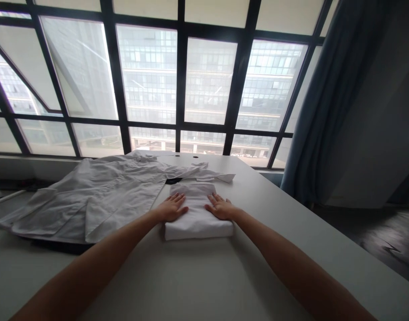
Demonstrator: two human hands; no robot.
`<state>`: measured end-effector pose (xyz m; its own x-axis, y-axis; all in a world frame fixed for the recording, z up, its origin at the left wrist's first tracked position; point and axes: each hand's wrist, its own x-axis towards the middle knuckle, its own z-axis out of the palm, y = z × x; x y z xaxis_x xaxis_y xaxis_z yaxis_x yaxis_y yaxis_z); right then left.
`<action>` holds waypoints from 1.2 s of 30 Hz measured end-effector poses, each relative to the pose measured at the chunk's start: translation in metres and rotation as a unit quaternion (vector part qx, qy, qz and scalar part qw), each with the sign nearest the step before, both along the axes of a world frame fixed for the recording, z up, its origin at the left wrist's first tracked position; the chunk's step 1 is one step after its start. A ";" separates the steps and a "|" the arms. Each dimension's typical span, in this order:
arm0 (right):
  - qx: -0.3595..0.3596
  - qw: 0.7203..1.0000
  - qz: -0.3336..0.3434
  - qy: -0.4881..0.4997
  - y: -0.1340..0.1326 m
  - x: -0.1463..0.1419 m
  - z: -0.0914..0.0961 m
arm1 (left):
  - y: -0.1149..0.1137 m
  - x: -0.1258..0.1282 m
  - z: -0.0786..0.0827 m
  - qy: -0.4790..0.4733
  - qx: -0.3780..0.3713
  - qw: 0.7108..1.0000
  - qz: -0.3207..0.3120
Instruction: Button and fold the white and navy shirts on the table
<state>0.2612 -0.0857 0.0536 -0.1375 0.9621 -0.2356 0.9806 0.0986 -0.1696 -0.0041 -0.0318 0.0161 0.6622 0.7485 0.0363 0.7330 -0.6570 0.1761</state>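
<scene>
A white garment folded into a compact rectangle (199,225) lies on the white table in front of me. My left hand (171,207) rests flat on its left side, fingers spread and pointing away from me. On its right side my right hand (221,207) lies flat too, the thumb turned inward. Both palms touch the cloth, and neither hand grips it. To the left, close to my left forearm, a white long-sleeved garment (117,191) is spread out, wrinkled, with a sleeve stretching to the right behind the folded one.
The white table (274,249) reaches toward a wall of dark-framed windows (150,76). Something dark (57,246) shows under the spread garment's near edge. A blue-grey curtain (321,116) hangs at the right, beyond the table's right edge.
</scene>
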 end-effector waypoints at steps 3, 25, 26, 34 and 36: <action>0.019 1.000 0.006 -0.010 0.020 -0.001 0.002 | 0.013 0.003 0.009 0.012 -0.003 1.000 0.021; 0.105 0.993 0.059 0.011 -0.072 -0.040 -0.014 | -0.092 0.020 0.008 -0.009 0.024 0.999 -0.019; 0.100 0.993 0.056 0.010 -0.072 -0.039 -0.013 | -0.092 0.017 0.008 -0.007 0.019 1.000 -0.016; 0.060 0.998 0.033 0.008 -0.068 -0.024 -0.010 | -0.089 -0.004 0.008 0.007 -0.003 1.000 0.018; 0.052 0.998 0.028 0.012 -0.067 -0.019 -0.009 | -0.089 -0.007 0.009 0.018 -0.008 0.999 0.026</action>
<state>0.2418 -0.1525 0.0450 -0.1963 0.9718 -0.1308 0.9688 0.1716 -0.1790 -0.0115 -0.1212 0.0255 0.6233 0.7820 -0.0001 0.7720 -0.6153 0.1595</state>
